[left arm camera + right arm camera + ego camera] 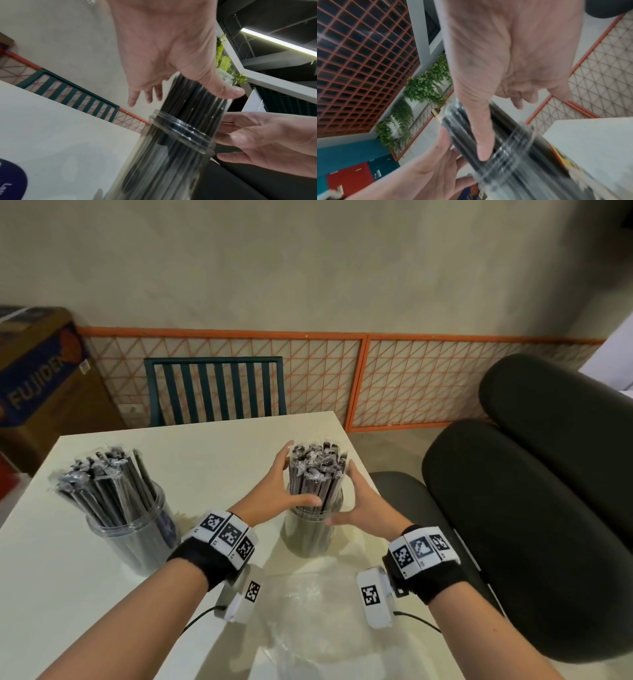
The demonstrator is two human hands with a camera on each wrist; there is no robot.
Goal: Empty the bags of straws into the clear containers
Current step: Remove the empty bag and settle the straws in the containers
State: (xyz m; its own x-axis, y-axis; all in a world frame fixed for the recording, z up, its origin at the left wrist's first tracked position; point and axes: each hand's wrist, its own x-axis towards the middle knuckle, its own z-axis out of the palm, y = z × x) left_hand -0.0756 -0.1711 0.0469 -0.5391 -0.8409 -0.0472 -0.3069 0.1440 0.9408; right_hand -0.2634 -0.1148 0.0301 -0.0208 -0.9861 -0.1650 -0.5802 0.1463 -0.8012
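Empty plastic bag [301,611] nearest on worktop [205,446]. Both clear containers [310,529] filled; left hand [274,494] and right hand [356,501] cupping straws [317,474], fingers relaxed, nearly done.

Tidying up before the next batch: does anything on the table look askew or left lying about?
The straws in the left container fan out, leaning left. An empty clear bag lies crumpled at the table's near edge.
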